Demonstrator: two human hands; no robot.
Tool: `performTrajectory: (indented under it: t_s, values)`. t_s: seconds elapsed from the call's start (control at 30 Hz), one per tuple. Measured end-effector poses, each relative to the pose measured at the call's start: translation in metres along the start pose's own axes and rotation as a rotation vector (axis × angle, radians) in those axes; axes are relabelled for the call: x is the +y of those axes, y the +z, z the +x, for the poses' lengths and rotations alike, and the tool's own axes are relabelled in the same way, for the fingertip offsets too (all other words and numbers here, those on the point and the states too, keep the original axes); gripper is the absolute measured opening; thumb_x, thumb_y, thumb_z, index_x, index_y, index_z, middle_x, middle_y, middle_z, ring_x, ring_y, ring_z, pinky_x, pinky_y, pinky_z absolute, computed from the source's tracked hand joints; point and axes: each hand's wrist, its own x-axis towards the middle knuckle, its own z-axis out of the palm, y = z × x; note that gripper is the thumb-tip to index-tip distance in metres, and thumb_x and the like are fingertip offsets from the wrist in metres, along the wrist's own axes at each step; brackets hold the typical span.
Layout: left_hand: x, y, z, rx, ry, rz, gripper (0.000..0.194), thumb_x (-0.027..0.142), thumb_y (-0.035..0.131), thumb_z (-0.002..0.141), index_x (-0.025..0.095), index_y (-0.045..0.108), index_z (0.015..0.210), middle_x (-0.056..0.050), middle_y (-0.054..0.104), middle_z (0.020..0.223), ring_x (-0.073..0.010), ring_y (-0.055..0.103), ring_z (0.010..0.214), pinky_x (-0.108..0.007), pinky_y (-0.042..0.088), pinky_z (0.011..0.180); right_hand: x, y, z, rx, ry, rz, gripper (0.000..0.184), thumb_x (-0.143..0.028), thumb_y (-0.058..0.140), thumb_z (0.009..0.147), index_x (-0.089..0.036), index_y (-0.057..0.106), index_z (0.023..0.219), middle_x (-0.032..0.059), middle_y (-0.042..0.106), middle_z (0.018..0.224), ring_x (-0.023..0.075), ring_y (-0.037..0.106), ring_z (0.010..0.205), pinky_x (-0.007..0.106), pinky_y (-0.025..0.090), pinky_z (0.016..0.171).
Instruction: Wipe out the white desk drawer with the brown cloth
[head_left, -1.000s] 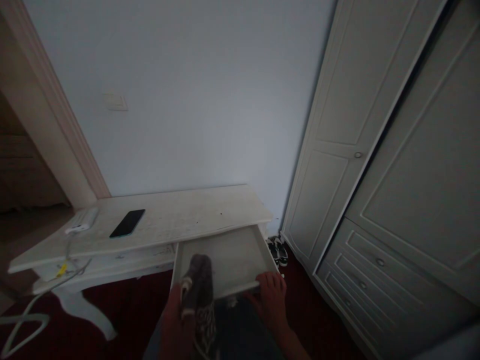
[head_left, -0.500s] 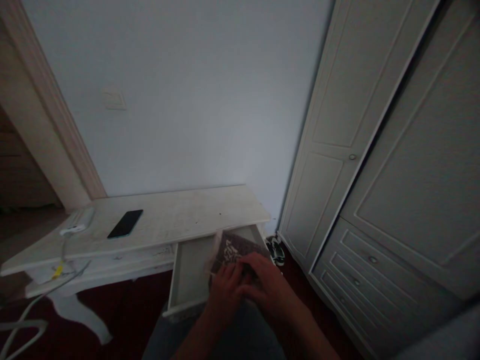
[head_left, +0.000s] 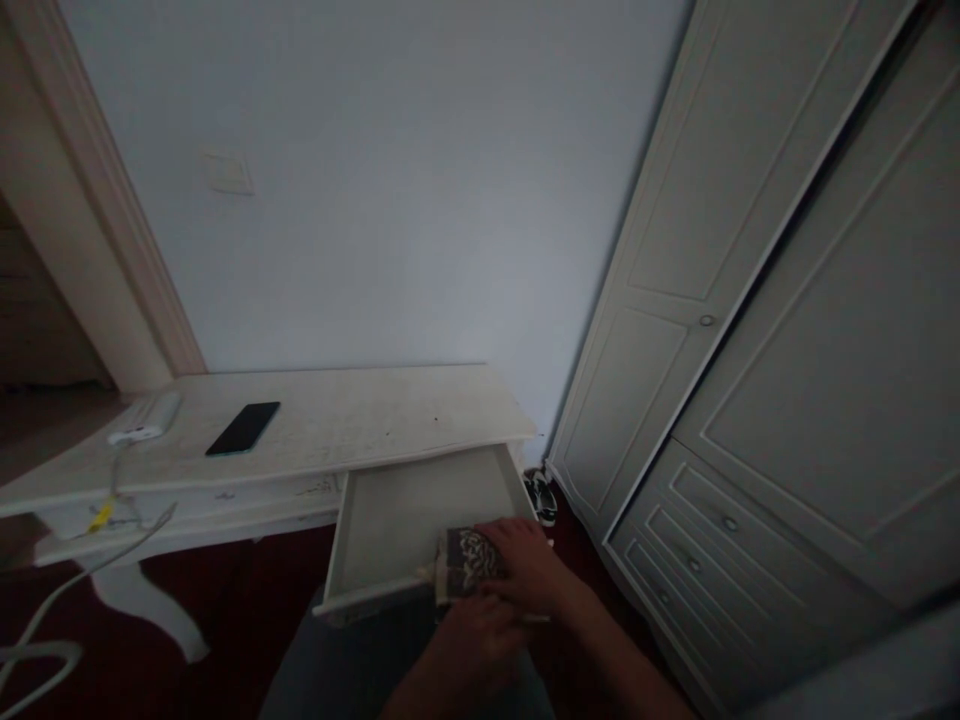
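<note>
A white desk drawer (head_left: 390, 510) stands pulled out toward me. At its front right corner lies a folded dark patterned cloth (head_left: 466, 562). My right hand (head_left: 529, 570) rests on top of the cloth, fingers curled over it. My left hand (head_left: 472, 650) is just below the drawer's front edge, under the cloth, its fingers bent and dim in the low light. Both forearms reach in from the bottom of the view.
The white desk top (head_left: 337, 420) carries a black phone (head_left: 243, 428) and a white power strip (head_left: 144, 418) with cables hanging off the left. A tall grey wardrobe (head_left: 750, 350) fills the right. Shoes (head_left: 541, 494) sit on the dark red floor between desk and wardrobe.
The cloth went from my left hand below the drawer into the drawer, then came forward to its front right corner. My right hand left the drawer front and now lies on the cloth.
</note>
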Motion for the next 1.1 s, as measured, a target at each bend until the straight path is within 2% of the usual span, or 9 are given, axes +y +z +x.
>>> performTrajectory:
  t_s: [0.1,0.23,0.33,0.43,0.57,0.67,0.83,0.97,1.1]
  values:
    - [-0.008,-0.032,-0.021,0.033,-0.152,0.007,0.013,0.039,0.065,0.102,0.026,0.069,0.105,-0.003,0.076,0.094,-0.021,0.071,0.085,-0.034,0.055,0.073,-0.008,0.03,0.003,0.069,-0.017,-0.186,0.081,-0.037,0.083,0.077,-0.03,0.055,0.153,0.0113,0.071,0.133,0.0353,0.063,0.12,0.051,0.04,0.11]
    - [-0.057,-0.073,-0.04,0.115,-0.372,0.08,0.027,0.029,0.046,0.109,0.024,0.072,0.105,-0.007,0.076,0.102,-0.0214,0.073,0.095,-0.034,0.058,0.086,-0.001,0.041,0.006,0.085,-0.124,-0.277,0.056,-0.029,0.075,0.085,-0.028,0.064,0.14,0.0072,0.076,0.114,0.0289,0.065,0.104,0.04,0.045,0.094]
    - [-0.097,-0.086,-0.054,-0.024,-0.58,0.148,0.032,0.036,0.047,0.109,0.022,0.074,0.119,-0.01,0.077,0.117,-0.0267,0.072,0.109,-0.043,0.057,0.099,0.015,0.031,-0.003,0.119,-0.224,-0.245,0.058,-0.027,0.071,0.087,-0.028,0.063,0.144,0.0065,0.077,0.12,0.0263,0.066,0.105,0.037,0.045,0.093]
    - [-0.113,-0.083,-0.066,-0.246,-0.669,0.107,0.037,0.038,0.045,0.109,0.021,0.074,0.125,-0.012,0.078,0.124,-0.0284,0.072,0.118,-0.045,0.054,0.105,0.027,0.019,-0.019,0.253,-0.231,-0.144,0.051,-0.02,0.062,0.09,-0.028,0.066,0.141,0.0072,0.077,0.125,0.0256,0.067,0.108,0.037,0.048,0.096]
    - [-0.106,-0.08,-0.067,-0.408,-0.71,0.01,0.046,0.043,0.034,0.112,0.022,0.074,0.117,-0.01,0.078,0.115,-0.0263,0.074,0.112,-0.04,0.053,0.099,0.03,0.009,-0.037,0.631,0.014,0.168,0.038,-0.025,0.05,0.098,-0.024,0.069,0.131,0.0116,0.073,0.116,0.0288,0.069,0.103,0.039,0.055,0.088]
    - [-0.103,-0.084,-0.062,-0.5,-0.665,0.009,0.041,0.051,0.045,0.109,0.022,0.074,0.111,-0.009,0.078,0.112,-0.0273,0.074,0.109,-0.038,0.053,0.094,0.029,0.015,-0.043,0.809,0.072,0.131,0.037,-0.032,0.058,0.095,-0.022,0.068,0.129,0.0146,0.067,0.118,0.0324,0.067,0.104,0.043,0.056,0.086]
    - [-0.114,-0.086,-0.066,-0.639,-0.528,0.101,0.024,0.04,0.06,0.104,0.022,0.075,0.105,-0.01,0.078,0.114,-0.0286,0.074,0.11,-0.038,0.054,0.093,0.019,0.054,-0.051,0.624,-0.213,-0.199,0.03,-0.024,0.062,0.091,-0.025,0.071,0.119,0.0078,0.068,0.105,0.0257,0.064,0.093,0.039,0.049,0.082]
    - [-0.127,-0.081,-0.08,-0.572,-0.496,0.083,0.016,0.036,0.066,0.102,0.024,0.074,0.104,-0.008,0.078,0.113,-0.0281,0.074,0.11,-0.037,0.053,0.092,0.008,0.095,-0.051,0.59,-0.175,-0.267,0.029,-0.014,0.064,0.091,-0.028,0.07,0.116,0.0038,0.068,0.098,0.0224,0.059,0.087,0.037,0.042,0.083]
    - [-0.135,-0.079,-0.087,-0.533,-0.503,0.037,0.021,0.043,0.067,0.101,0.024,0.074,0.103,-0.009,0.077,0.114,-0.0297,0.073,0.109,-0.038,0.052,0.092,0.016,0.121,-0.05,0.672,-0.208,-0.331,0.017,-0.017,0.068,0.094,-0.029,0.07,0.107,0.0024,0.067,0.093,0.0225,0.055,0.085,0.038,0.039,0.085]
